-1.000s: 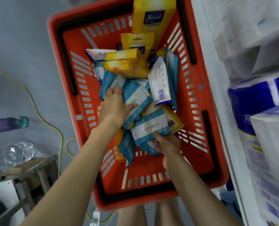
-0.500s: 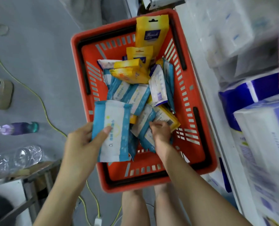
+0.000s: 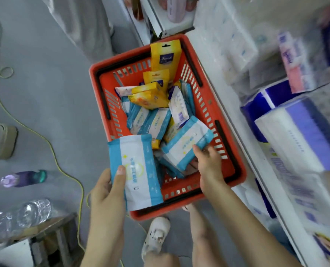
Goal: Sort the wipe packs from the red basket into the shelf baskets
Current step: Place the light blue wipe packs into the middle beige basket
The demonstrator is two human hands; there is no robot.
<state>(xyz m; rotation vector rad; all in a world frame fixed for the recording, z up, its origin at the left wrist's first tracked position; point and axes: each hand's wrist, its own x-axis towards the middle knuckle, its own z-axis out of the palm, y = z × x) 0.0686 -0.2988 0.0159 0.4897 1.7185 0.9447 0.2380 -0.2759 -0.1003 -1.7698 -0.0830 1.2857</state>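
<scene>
Head view: you have two blue-and-white wipe packs in hand. Left pack (image 3: 136,171) is lifted over the near-left corner of the red basket (image 3: 235,170), pinched by your left hand (image 3: 107,191), thumb on its face, fingers closed behind it. Right pack (image 3: 187,144) is tilted just above the pile, your right hand (image 3: 210,166) clamped on its lower edge, fingers wrapped under.

Step in hand: pick-up, both packs clear or nearly clear of the pile. More blue packs (image 3: 150,120) and yellow packs (image 3: 150,97) remain inside, so sorting looks early.

The basket sits on the floor (image 3: 44,83), touching the white shelf (image 3: 227,132) on your right, which carries tissue bundles (image 3: 295,135). No shelf baskets are visible here.

Next move, as a judgement: lift both packs up and right toward the shelf, find the matching basket, keep the grip firm since the soft packs may slip. Yellow cable (image 3: 54,155) and bottles (image 3: 23,178) lie on the left, well apart.
</scene>
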